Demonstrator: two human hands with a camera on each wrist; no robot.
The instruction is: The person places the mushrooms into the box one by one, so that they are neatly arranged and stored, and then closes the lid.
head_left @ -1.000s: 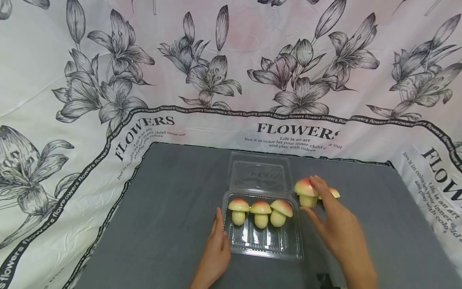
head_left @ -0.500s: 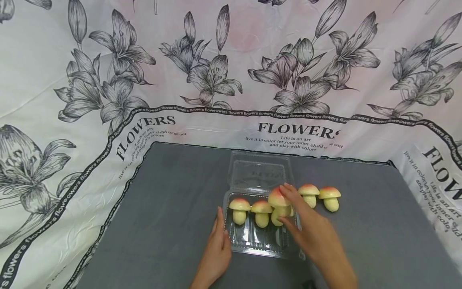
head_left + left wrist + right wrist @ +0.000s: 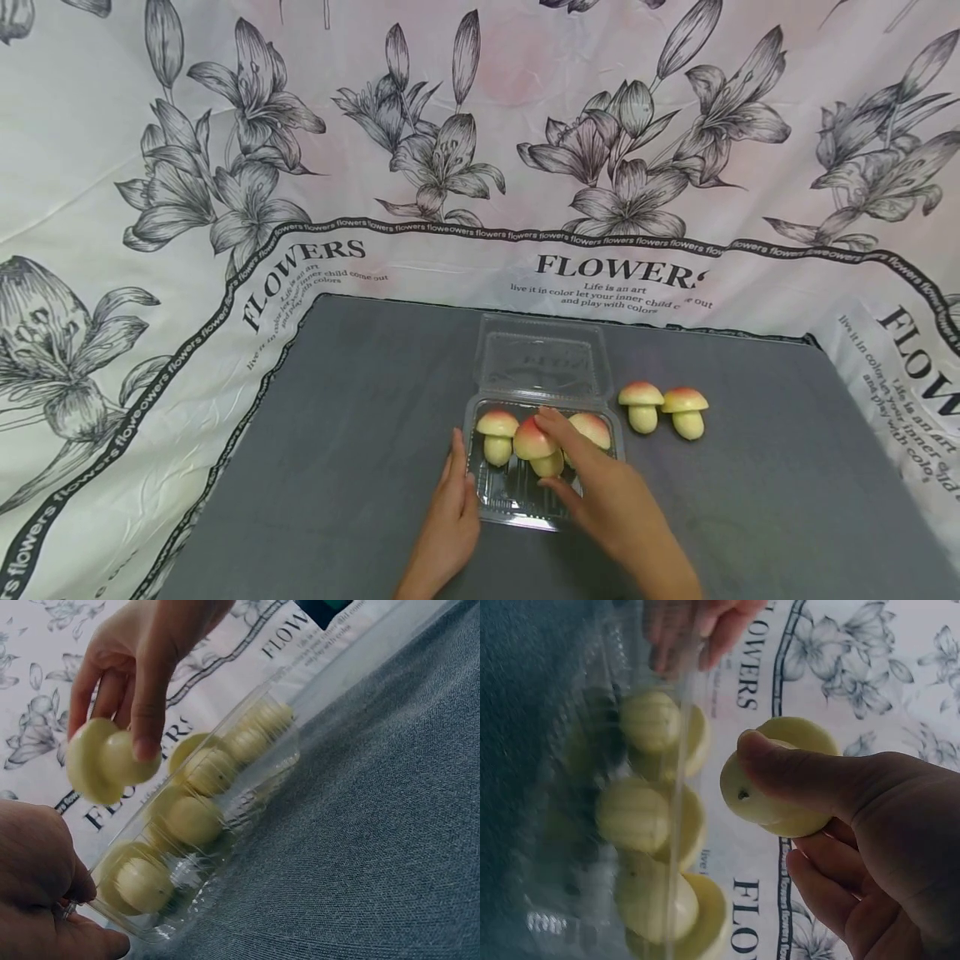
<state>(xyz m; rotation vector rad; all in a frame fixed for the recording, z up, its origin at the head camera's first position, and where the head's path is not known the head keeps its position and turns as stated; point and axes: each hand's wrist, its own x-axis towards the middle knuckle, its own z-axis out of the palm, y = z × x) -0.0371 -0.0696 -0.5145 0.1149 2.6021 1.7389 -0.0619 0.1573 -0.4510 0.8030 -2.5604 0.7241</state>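
Observation:
My right hand (image 3: 611,500) pinches a toy mushroom (image 3: 536,442), yellow-stemmed with a reddish cap, above the clear plastic box (image 3: 517,518). In the right wrist view, the thumb presses the stem of this mushroom (image 3: 802,735). Inside the box, a mushroom (image 3: 497,427) lies on the left and another (image 3: 591,429) on the right, partly covered by my fingers. The one between them is hidden in the head view. My left hand (image 3: 448,525) is at the box's left side; in the left wrist view, its thumb and fingers (image 3: 79,889) pinch the rim.
Two more mushrooms, one (image 3: 642,407) beside another (image 3: 686,412), lie on the grey tabletop (image 3: 360,400) right of the box. The box's lid (image 3: 540,362) is folded back behind it. A flower-printed cloth (image 3: 450,275) hangs behind and around the table.
My right hand has carried the mushroom leftward from the group on the table to above the middle of the box. The left hand and the box have stayed in place.

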